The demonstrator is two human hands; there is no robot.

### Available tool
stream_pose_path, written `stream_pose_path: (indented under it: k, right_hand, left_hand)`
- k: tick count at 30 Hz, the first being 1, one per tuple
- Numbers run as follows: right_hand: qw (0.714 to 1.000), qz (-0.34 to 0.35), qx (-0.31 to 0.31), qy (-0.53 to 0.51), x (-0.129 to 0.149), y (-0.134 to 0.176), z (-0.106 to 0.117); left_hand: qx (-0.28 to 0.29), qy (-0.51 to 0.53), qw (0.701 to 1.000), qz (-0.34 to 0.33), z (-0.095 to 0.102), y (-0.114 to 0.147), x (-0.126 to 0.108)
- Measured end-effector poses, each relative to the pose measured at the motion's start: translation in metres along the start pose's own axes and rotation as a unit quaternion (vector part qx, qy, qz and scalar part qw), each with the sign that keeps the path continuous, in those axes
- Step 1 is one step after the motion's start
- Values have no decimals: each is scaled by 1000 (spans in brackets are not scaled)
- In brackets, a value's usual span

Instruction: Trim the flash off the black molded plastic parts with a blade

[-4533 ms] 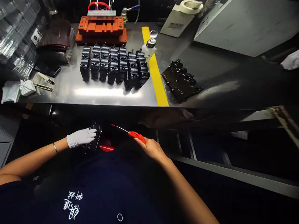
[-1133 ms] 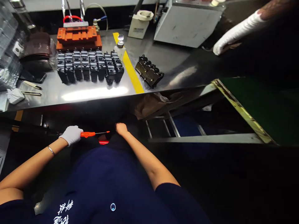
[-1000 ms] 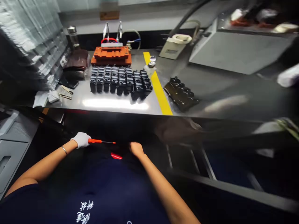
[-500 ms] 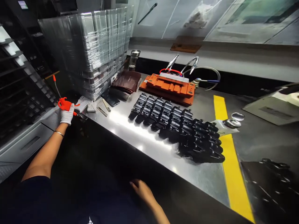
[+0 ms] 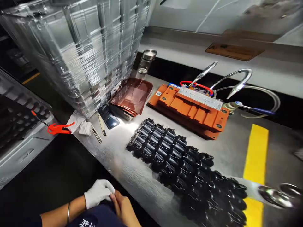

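Observation:
My left hand (image 5: 99, 193), in a white glove, is near the table's front edge, close to my body. Its fingers are curled, with their tips against my bare right hand (image 5: 123, 206). The right hand's fingers are closed and bent inward where the two hands meet; anything between them is hidden. Off to the left, an orange-red air blow gun (image 5: 59, 128) rests at the table corner by a white cloth (image 5: 75, 121), apart from both hands. Several rows of shiny black moulded parts (image 5: 170, 151) lie on the metal table (image 5: 113, 162).
A tall stack of clear plastic trays (image 5: 94, 47) stands at back left. Near it are a glass bottle (image 5: 145, 61), brown sheets (image 5: 133, 94), a phone (image 5: 109, 116) and a utility knife (image 5: 96, 135). An orange fixture (image 5: 189, 110) and yellow tape (image 5: 256, 151) are farther right.
My left hand has let go of the air blow gun and come back toward my body. It now meets my right hand. The view has shifted closer over the table.

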State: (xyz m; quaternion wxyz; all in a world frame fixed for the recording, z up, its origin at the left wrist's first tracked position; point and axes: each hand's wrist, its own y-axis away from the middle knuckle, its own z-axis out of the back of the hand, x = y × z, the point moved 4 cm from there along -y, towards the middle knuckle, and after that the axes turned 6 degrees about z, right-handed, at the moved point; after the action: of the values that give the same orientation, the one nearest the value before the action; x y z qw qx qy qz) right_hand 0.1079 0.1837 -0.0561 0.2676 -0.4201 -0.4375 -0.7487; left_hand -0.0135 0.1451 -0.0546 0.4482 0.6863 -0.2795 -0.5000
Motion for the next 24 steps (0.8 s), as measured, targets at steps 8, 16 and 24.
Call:
stream_pose_path:
  k: [8,16,24]
  right_hand:
    - [925,-30,-314,-210,120,-24,150]
    - [987,31,-50,-147,211,-90,116]
    - [996,35,5,-87,215,-79,98]
  left_hand:
    - [30,-95,993,-70,67,106,-122]
    - [-68,-219,931,-285,115,107,-171]
    - [-11,-428,845,-320,81,70,-215]
